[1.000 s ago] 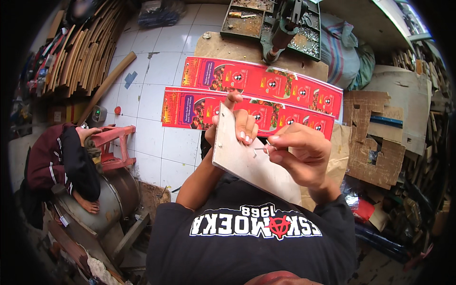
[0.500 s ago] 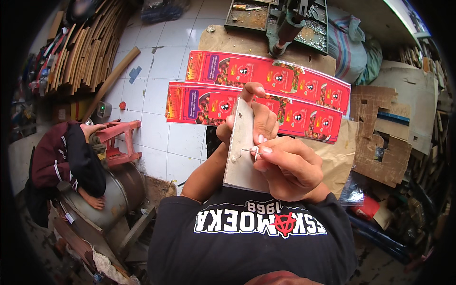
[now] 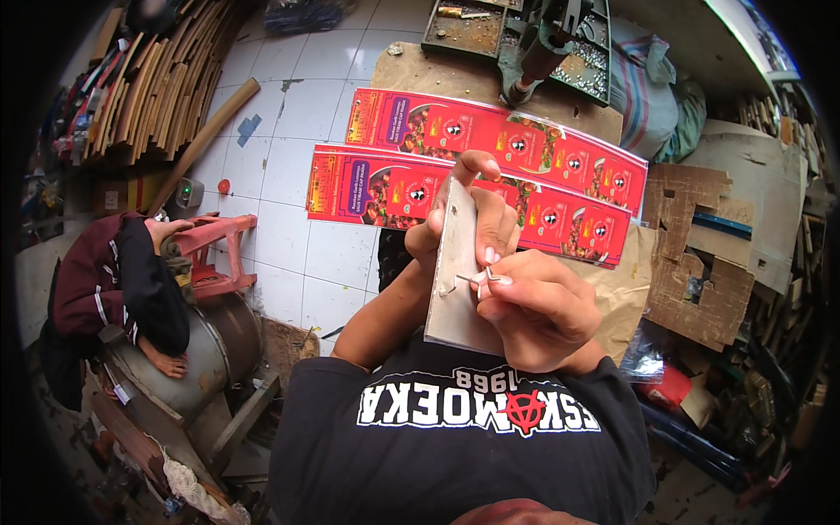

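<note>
My left hand (image 3: 494, 223) grips a flat, pale grey-beige board (image 3: 455, 306) from behind, its fingers wrapped round the far edge. The board stands tilted in front of my chest, with a small hole near its far end. Between the thumb and fingertips of my right hand (image 3: 547, 311) is a small bent metal wire piece (image 3: 482, 278), pinched right at the board's face. A thin wire end (image 3: 461, 276) shows against the board; whether it is joined to the pinched piece, I cannot tell. Beyond my hands lie red printed strips (image 3: 381, 185).
A green metal hand press (image 3: 538, 61) with trays of small metal parts (image 3: 584, 70) stands at the back. On the left, another person (image 3: 131, 280) sits by a metal drum (image 3: 214, 341) and a red stool (image 3: 229, 249). Cut cardboard (image 3: 700, 254) leans at the right.
The board and both my hands have shifted slightly to the right. The pinched wire piece has turned a little and shows more of its bends.
</note>
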`<state>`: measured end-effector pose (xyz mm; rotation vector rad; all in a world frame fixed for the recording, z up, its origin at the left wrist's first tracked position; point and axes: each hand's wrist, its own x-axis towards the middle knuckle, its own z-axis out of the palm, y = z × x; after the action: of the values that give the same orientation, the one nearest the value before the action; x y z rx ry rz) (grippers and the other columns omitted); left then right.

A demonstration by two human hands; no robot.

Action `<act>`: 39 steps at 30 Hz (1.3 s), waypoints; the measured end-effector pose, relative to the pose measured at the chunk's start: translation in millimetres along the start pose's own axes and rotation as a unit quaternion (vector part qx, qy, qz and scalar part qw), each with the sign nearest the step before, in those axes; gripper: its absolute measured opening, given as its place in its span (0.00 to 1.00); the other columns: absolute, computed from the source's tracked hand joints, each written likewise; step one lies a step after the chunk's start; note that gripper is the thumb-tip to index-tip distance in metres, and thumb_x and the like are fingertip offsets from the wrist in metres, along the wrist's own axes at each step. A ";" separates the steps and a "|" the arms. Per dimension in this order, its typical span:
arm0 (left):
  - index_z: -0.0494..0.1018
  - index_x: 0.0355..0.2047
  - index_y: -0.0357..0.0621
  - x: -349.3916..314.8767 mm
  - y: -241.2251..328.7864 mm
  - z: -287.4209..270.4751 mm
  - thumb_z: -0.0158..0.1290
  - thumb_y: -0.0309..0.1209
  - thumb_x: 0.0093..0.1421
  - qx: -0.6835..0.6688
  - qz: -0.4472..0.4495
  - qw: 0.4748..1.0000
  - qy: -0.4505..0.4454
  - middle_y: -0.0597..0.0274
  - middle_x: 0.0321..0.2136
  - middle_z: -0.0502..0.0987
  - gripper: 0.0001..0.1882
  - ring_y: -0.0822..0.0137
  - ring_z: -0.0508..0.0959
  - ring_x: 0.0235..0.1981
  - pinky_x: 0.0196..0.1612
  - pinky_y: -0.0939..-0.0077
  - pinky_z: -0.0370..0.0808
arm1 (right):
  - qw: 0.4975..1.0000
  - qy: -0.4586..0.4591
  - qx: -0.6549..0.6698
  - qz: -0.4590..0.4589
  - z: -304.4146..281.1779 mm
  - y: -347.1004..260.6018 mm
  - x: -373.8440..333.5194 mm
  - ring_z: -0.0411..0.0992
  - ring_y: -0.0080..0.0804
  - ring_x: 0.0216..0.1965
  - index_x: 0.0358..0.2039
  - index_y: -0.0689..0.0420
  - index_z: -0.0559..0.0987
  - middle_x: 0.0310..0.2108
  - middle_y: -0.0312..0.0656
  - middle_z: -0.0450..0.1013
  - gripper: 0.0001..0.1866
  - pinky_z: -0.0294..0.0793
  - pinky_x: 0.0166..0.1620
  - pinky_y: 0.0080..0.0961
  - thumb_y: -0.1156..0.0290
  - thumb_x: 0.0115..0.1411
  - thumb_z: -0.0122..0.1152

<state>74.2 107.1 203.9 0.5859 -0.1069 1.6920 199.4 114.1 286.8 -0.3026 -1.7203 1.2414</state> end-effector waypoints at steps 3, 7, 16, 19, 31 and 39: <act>0.55 0.60 0.44 0.0 -0.7 -0.5 0.54 0.56 0.60 -0.004 0.001 1.000 -0.006 0.64 0.17 0.74 0.39 0.70 0.73 0.21 0.26 0.76 0.69 | 1.000 -0.004 -0.013 -0.017 0.8 0.7 -1.0 0.77 0.31 0.29 0.38 0.66 0.80 0.29 0.45 0.76 0.18 0.76 0.33 0.23 0.90 0.44 0.69; 0.55 0.60 0.44 -1.1 -1.5 0.1 0.55 0.57 0.60 -0.009 0.005 1.000 -0.006 0.64 0.18 0.74 0.39 0.70 0.73 0.22 0.26 0.76 0.68 | 0.999 -0.007 -0.020 -0.028 0.3 0.2 0.0 0.76 0.30 0.29 0.38 0.66 0.80 0.29 0.45 0.76 0.18 0.76 0.33 0.24 0.91 0.44 0.68; 0.55 0.59 0.42 -1.0 -2.1 2.7 0.56 0.53 0.60 -0.021 0.008 1.000 -0.009 0.62 0.18 0.74 0.37 0.70 0.73 0.21 0.27 0.76 0.69 | 0.999 0.001 -0.023 -0.027 0.9 -5.1 0.3 0.76 0.31 0.28 0.37 0.66 0.80 0.28 0.45 0.76 0.19 0.76 0.33 0.25 0.92 0.41 0.67; 0.54 0.58 0.38 -2.4 -5.8 4.5 0.57 0.47 0.59 -0.050 0.021 0.998 0.006 0.58 0.19 0.75 0.37 0.69 0.74 0.21 0.27 0.75 0.70 | 0.999 -0.001 -0.024 -0.033 0.9 -4.1 -0.5 0.76 0.32 0.28 0.37 0.66 0.80 0.29 0.45 0.76 0.19 0.76 0.33 0.25 0.93 0.41 0.66; 0.55 0.59 0.42 -4.0 -2.3 5.2 0.55 0.53 0.61 -0.016 0.009 1.000 -0.016 0.63 0.19 0.74 0.37 0.69 0.73 0.22 0.27 0.76 0.69 | 0.979 -0.028 -0.123 -0.157 1.5 0.4 -1.3 0.78 0.36 0.29 0.34 0.65 0.82 0.27 0.44 0.77 0.17 0.79 0.33 0.24 0.87 0.38 0.66; 0.54 0.58 0.38 -5.3 -5.6 5.8 0.56 0.50 0.61 -0.043 0.031 0.999 -0.007 0.60 0.19 0.74 0.37 0.68 0.75 0.24 0.26 0.76 0.70 | 0.966 -0.071 -0.157 -0.193 -1.5 0.3 -4.9 0.79 0.44 0.34 0.36 0.66 0.80 0.32 0.46 0.76 0.14 0.81 0.37 0.32 0.88 0.45 0.65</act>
<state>81.8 101.3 205.2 0.5337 -0.2090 1.7338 203.0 111.9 283.9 -0.0548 -1.9876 0.7203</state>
